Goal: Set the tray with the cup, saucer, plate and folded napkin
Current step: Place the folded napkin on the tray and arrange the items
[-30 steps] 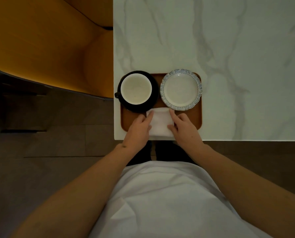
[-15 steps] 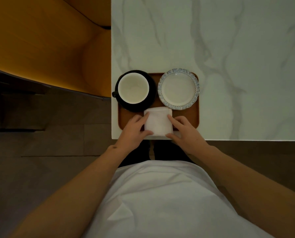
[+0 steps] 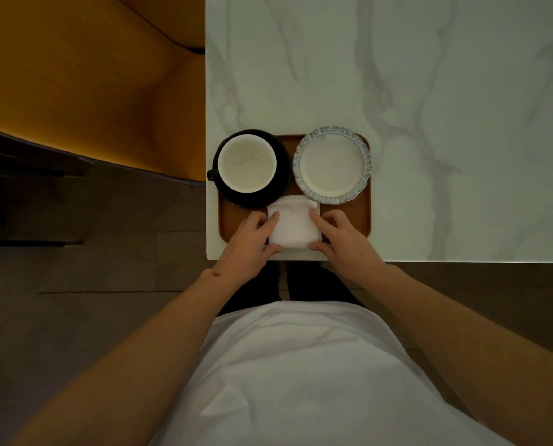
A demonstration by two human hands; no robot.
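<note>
A brown wooden tray (image 3: 363, 217) lies at the near left corner of the marble table. On its far left stands a cup (image 3: 246, 163), white inside, on a black saucer (image 3: 280, 185). A white plate with a blue scalloped rim (image 3: 332, 164) sits at the far right. A folded white napkin (image 3: 293, 222) lies on the tray's near middle. My left hand (image 3: 252, 239) presses against the napkin's left edge and my right hand (image 3: 339, 236) against its right edge, thumbs at its near corners.
The white marble table (image 3: 429, 91) stretches far and right. Its near edge runs just below the tray. An orange curved chair (image 3: 91, 85) stands to the left of the table. Dark floor lies below and left.
The napkin has been folded smaller, into a near-square. Both hands have shifted from its far corners to its sides and hold it in place.
</note>
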